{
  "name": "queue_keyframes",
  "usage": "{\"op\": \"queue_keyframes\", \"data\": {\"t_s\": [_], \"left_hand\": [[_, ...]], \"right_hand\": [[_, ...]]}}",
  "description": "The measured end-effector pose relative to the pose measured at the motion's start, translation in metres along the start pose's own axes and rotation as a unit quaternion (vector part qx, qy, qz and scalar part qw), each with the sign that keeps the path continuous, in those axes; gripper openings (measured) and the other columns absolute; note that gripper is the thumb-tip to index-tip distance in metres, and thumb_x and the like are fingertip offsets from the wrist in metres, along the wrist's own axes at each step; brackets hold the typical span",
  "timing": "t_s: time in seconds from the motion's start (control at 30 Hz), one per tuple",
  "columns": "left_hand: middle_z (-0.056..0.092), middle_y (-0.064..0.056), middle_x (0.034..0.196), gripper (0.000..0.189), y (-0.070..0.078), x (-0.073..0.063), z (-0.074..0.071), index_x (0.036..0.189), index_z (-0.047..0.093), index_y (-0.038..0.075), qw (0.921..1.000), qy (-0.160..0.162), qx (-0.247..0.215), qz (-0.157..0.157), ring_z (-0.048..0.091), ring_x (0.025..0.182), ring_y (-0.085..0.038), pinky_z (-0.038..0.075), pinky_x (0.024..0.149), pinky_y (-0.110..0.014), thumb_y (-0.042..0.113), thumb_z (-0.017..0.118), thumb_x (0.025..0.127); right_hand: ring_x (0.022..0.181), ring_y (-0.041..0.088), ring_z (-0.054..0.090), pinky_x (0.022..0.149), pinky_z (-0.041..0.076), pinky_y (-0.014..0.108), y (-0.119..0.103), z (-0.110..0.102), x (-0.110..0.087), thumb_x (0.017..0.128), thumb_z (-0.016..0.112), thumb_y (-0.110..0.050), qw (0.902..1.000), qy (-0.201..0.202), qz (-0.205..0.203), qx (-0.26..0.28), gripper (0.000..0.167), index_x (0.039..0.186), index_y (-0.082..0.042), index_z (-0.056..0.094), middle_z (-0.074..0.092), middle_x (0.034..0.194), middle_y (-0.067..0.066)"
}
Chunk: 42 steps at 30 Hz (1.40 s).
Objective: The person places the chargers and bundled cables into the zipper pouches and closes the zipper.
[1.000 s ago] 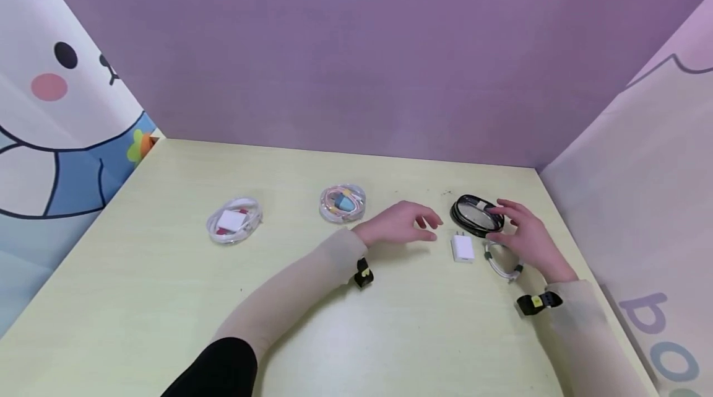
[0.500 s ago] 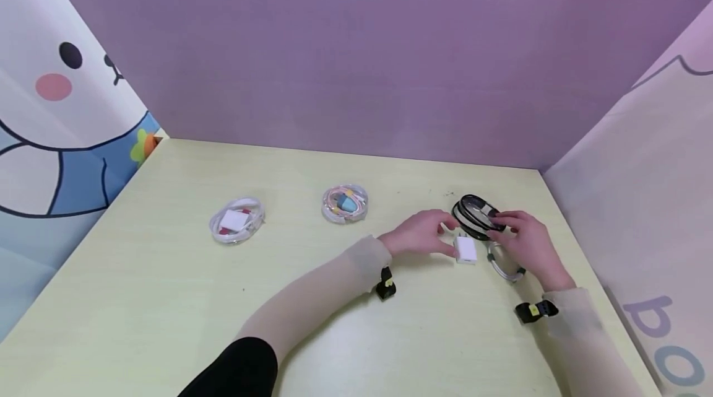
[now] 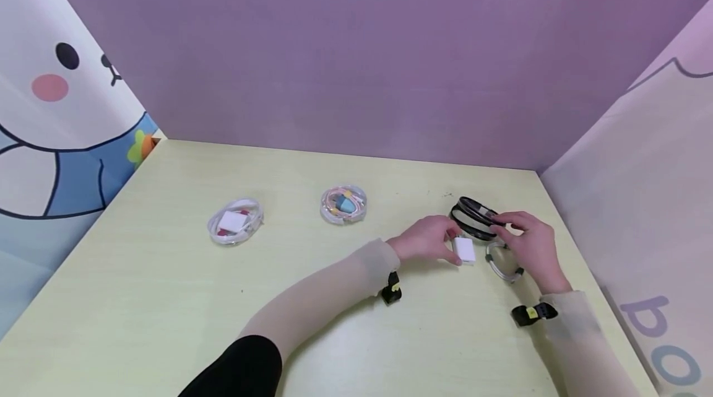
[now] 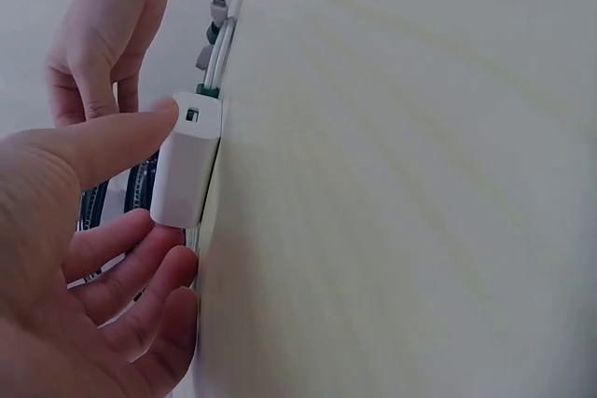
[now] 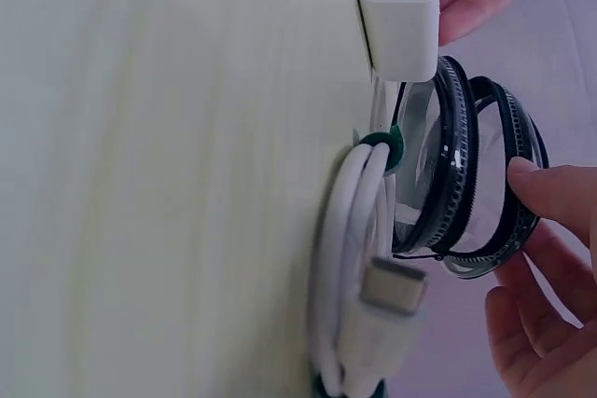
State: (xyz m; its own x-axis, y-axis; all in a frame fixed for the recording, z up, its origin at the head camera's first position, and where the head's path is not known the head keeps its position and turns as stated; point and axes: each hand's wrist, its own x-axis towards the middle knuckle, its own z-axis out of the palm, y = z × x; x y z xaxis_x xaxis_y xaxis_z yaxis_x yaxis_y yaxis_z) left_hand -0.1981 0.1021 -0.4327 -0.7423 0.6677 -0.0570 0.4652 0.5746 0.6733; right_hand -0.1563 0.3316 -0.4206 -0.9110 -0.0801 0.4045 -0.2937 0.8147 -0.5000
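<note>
In the head view my left hand [image 3: 427,239] is at a white plug charger [image 3: 464,249] on the table. Its thumb and forefinger pinch opposite ends of the charger [image 4: 187,160], the thumb beside the USB port, while the other fingers curl loosely. My right hand [image 3: 528,245] pinches the edge of a coiled black cable [image 3: 472,221] between thumb and fingers. One loop of this cable [image 5: 457,156] stands tilted away from the rest, with clear plastic about it. A white cable [image 3: 504,264], coiled and tied with dark green bands, lies just below the right hand.
Farther left on the pale table [image 3: 334,316] lie two clear round bundles. One bundle [image 3: 235,222] holds a white block and red parts; the other [image 3: 343,204] holds a pink cable and a blue piece. A purple wall [image 3: 356,62] rises behind.
My left hand has moved right to the white charger and closed its thumb and finger on it. My right hand has come down slightly and taken hold of the black cable, tilting its edge.
</note>
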Motion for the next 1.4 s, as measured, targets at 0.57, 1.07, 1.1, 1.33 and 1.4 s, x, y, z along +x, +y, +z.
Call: {"op": "queue_keyframes", "data": {"t_s": [0.57,1.07,1.1,1.33,1.4], "left_hand": [[0.064,0.011,0.093,0.046,0.002,0.001,0.005,0.113,0.072,0.014,0.9996,0.019,-0.006,-0.02,0.054,0.08,-0.003,0.042,0.07,-0.014,0.03,0.089,0.074],[0.066,0.013,0.09,0.035,-0.009,-0.004,-0.015,0.105,0.074,0.016,0.9884,0.095,-0.116,-0.021,0.059,0.081,-0.002,0.048,0.072,-0.018,0.028,0.089,0.075],[0.066,0.013,0.09,0.036,-0.009,-0.004,-0.018,0.105,0.074,0.015,0.9877,0.098,-0.119,-0.024,0.059,0.081,-0.002,0.048,0.072,-0.018,0.028,0.089,0.075],[0.066,0.011,0.092,0.036,-0.006,-0.001,-0.023,0.106,0.074,0.016,0.9876,0.11,-0.107,-0.033,0.057,0.083,-0.002,0.046,0.072,-0.019,0.03,0.088,0.076],[0.065,0.011,0.092,0.035,-0.005,0.002,-0.021,0.105,0.074,0.016,0.9881,0.113,-0.098,-0.034,0.056,0.082,-0.002,0.046,0.071,-0.018,0.031,0.087,0.076]], "right_hand": [[0.083,-0.001,0.06,0.073,0.046,0.01,0.0,0.007,-0.003,0.081,0.082,-0.004,0.9995,0.004,0.009,0.03,0.014,0.094,-0.006,0.076,0.073,0.095,0.007],[0.078,-0.008,0.058,0.069,0.048,0.009,-0.006,0.01,-0.001,0.08,0.082,-0.002,0.999,0.025,0.012,0.036,0.014,0.091,-0.003,0.074,0.072,0.094,0.009],[0.078,-0.006,0.058,0.069,0.048,0.009,-0.006,0.01,-0.001,0.08,0.082,-0.002,0.999,0.027,0.013,0.034,0.014,0.091,-0.003,0.074,0.072,0.094,0.009],[0.078,0.02,0.066,0.068,0.044,0.007,-0.012,0.01,-0.002,0.079,0.083,-0.001,0.999,0.023,0.02,0.033,0.015,0.091,-0.003,0.075,0.072,0.093,0.011],[0.08,0.024,0.066,0.069,0.044,0.007,-0.014,0.011,-0.003,0.079,0.083,-0.003,0.9988,0.021,0.026,0.037,0.014,0.092,-0.002,0.075,0.072,0.094,0.012]]}}
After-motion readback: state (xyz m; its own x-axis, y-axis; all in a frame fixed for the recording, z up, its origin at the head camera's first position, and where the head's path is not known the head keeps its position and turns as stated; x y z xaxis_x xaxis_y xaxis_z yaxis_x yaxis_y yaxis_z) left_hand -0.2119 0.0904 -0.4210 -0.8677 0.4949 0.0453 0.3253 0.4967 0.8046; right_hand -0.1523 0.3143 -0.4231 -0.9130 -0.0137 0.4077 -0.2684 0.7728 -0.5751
